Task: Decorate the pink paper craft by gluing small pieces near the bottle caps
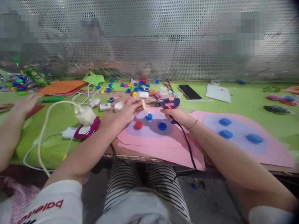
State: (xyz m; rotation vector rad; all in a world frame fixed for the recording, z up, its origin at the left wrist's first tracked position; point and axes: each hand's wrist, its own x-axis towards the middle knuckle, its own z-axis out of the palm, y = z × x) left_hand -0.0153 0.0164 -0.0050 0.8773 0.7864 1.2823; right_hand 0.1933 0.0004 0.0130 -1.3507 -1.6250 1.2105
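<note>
My left hand [133, 107] pinches a curved cream-coloured piece [145, 107], its lower end just above a blue bottle cap [149, 116]. In my right hand [172, 114] is a blue hot glue gun [171, 104] with a red light, its nozzle pointing left toward the cream piece. A red bottle cap [138, 125] and another blue cap [162, 126] sit on the same lilac paper shape [149, 132]. Beneath that lies pink paper [179, 152]. The glue gun's black cord [190, 149] runs down over the table's front edge.
Many loose caps [141, 84] lie at the back, near a phone [189, 92]. To the right, a second lilac shape [243, 144] carries three blue caps. A purple power strip [87, 128] with plugs and cables stands left. Another person's arm [14, 127] reaches in at far left.
</note>
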